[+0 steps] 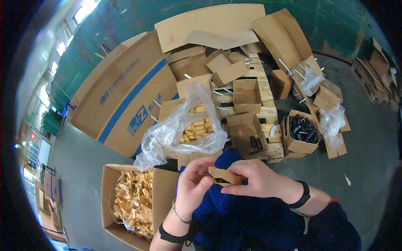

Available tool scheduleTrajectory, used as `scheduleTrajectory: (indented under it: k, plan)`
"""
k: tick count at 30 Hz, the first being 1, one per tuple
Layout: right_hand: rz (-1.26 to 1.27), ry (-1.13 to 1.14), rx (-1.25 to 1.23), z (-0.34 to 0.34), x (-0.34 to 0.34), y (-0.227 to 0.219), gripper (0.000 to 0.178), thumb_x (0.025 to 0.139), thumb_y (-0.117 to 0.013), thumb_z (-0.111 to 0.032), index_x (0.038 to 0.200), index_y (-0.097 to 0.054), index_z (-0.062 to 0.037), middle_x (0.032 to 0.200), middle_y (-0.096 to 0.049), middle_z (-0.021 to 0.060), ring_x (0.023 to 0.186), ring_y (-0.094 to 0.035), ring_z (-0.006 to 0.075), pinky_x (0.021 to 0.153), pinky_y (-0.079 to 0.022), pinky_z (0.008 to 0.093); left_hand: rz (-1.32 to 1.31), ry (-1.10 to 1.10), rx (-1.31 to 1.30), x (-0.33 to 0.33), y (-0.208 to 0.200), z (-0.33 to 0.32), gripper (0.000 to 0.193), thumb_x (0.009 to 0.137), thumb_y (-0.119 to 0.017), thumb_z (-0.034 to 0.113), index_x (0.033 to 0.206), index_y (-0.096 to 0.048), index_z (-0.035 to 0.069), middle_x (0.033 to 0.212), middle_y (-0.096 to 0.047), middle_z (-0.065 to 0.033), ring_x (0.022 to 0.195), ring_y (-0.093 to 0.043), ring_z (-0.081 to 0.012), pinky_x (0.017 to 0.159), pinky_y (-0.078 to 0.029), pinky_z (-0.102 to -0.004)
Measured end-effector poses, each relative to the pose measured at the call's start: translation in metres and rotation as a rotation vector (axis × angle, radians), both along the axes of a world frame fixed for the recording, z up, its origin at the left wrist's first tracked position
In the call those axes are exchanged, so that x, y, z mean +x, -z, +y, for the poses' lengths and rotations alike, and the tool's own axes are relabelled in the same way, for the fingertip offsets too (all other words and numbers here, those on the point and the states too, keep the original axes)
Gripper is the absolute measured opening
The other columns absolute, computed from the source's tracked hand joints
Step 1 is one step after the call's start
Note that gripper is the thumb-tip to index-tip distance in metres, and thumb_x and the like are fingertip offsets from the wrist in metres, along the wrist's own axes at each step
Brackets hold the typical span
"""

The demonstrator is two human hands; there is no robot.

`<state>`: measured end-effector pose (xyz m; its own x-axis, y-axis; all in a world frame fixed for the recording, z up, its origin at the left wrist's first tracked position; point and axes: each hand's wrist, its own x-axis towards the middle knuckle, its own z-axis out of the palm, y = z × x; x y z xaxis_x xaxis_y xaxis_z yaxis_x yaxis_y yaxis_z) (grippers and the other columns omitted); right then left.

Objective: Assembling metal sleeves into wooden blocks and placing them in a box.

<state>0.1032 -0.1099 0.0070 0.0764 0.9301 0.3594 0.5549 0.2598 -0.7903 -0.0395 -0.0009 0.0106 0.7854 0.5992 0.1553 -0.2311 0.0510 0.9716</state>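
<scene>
We hold a small, flat, tan cardboard piece [225, 175] between both hands, above a dark blue fleece-textured garment [234, 217] on our lap. The left hand [193, 186] curls its fingers [204, 182] against the piece's left end, thumb and forefinger pressed onto it. The right hand [257, 179] pinches the right end, its fingertips [230, 189] closed on the lower edge.

Below and left of the left fingers stands an open corrugated carton [109, 184] filled with loose folded tan cardboard pieces [133, 201]. Directly above the fingers sits a second carton lined with a crinkled clear plastic bag [167, 134] and holding similar folded pieces [197, 127]. Up and right of the right fingertips, a small open box [299, 144] holds short black cylindrical parts [303, 129]. Several empty brown boxes lie on a wooden pallet [268, 100] beyond it. A large flat carton with a blue stripe [125, 96] lies at the upper left.
</scene>
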Motion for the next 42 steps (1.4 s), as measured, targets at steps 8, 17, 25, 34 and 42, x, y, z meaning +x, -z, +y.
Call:
scheduleTrajectory:
  k: [8,17,25,34,42]
  plan:
    - [-0.16,0.131,0.019,0.001,-0.006,0.005,0.034,0.073,-0.06,-0.034,0.068,-0.044,-0.0047,0.059,-0.049,0.0105,0.055,-0.052,0.0287,0.047,-0.04,0.0361,0.398,0.048,0.672,-0.007,-0.02,0.001,0.015,0.076,-0.053,0.012,0.082,-0.054,-0.002,0.066,-0.052,-0.0116,0.056,-0.05,-0.0194,0.051,-0.04,-0.0285]
    - [-0.303,0.209,0.073,0.002,-0.009,0.017,0.033,0.072,-0.061,-0.034,0.07,-0.043,-0.005,0.061,-0.051,0.0104,0.057,-0.053,0.0287,0.049,-0.042,0.0372,0.554,-0.153,0.933,0.002,-0.016,-0.003,0.012,0.071,-0.05,0.011,0.065,-0.052,0.0,0.059,-0.05,-0.0175,0.054,-0.05,-0.0326,0.048,-0.039,-0.0352]
    - [0.143,0.095,0.011,0.002,-0.001,0.018,0.032,0.071,-0.064,-0.031,0.082,-0.049,-0.0046,0.062,-0.05,0.0092,0.058,-0.054,0.0263,0.051,-0.042,0.0346,0.53,-0.094,0.744,0.004,-0.01,-0.001,0.015,0.071,-0.049,0.01,0.06,-0.05,0.002,0.059,-0.05,-0.0167,0.055,-0.051,-0.0333,0.048,-0.04,-0.0381]
    - [-0.282,0.111,0.097,0.004,0.005,-0.003,0.017,0.069,-0.063,-0.015,0.08,-0.056,-0.0039,0.064,-0.051,0.0086,0.056,-0.052,0.0221,0.049,-0.042,0.031,0.546,-0.02,1.088,0.011,-0.008,-0.006,0.013,0.071,-0.052,0.013,0.061,-0.051,0.004,0.059,-0.051,-0.0129,0.056,-0.052,-0.0301,0.048,-0.041,-0.0368]
    - [0.451,0.239,-0.005,0.002,0.009,0.015,0.009,0.076,-0.053,-0.011,0.074,-0.054,-0.0026,0.059,-0.05,0.0019,0.049,-0.045,0.0089,0.045,-0.037,0.0229,0.447,-0.056,0.808,0.007,-0.012,-0.006,0.015,0.071,-0.049,0.009,0.06,-0.047,0.0,0.056,-0.045,-0.0155,0.051,-0.047,-0.0294,0.046,-0.037,-0.0344]
